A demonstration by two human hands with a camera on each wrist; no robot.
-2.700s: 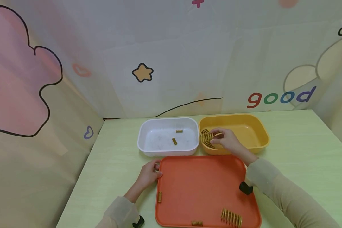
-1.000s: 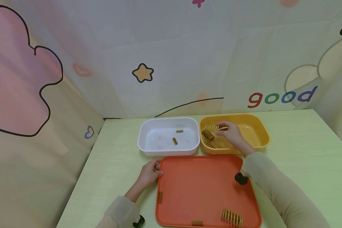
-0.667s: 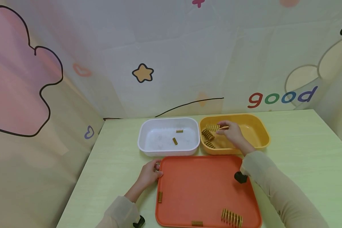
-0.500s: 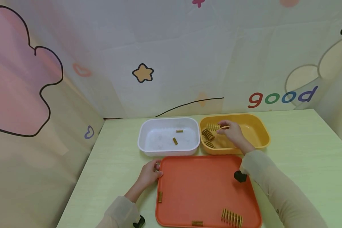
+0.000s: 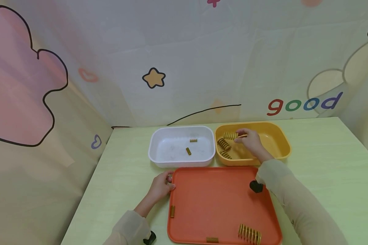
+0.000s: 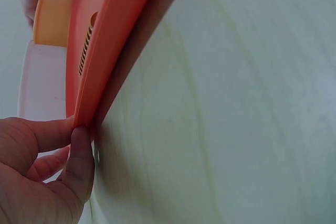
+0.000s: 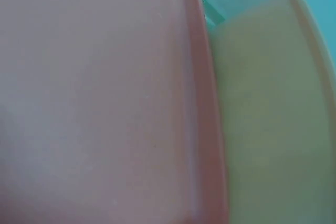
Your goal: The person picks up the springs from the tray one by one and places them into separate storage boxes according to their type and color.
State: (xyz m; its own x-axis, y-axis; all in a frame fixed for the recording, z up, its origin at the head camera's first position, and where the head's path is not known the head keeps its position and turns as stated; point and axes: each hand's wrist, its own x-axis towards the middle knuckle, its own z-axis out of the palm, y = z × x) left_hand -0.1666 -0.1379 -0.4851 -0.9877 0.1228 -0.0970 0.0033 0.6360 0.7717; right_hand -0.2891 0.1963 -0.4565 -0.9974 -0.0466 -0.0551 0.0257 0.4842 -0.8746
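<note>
Now my right fingers (image 5: 242,131) pinch one golden coil spring (image 5: 230,136) at the yellow bin (image 5: 274,144) while my left fingers (image 6: 81,163) clamp the orange tray (image 5: 216,200).

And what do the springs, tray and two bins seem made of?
Springs: likely metal, dull brassy finish; evenly coiled wire, though plating can't be ruled out.
Tray: probably plastic, smooth and satin; the rim looks moulded in one piece.
White bin, yellow bin: apparently slightly glossy plastic; rounded corners, soft highlight in the yellow.
</note>
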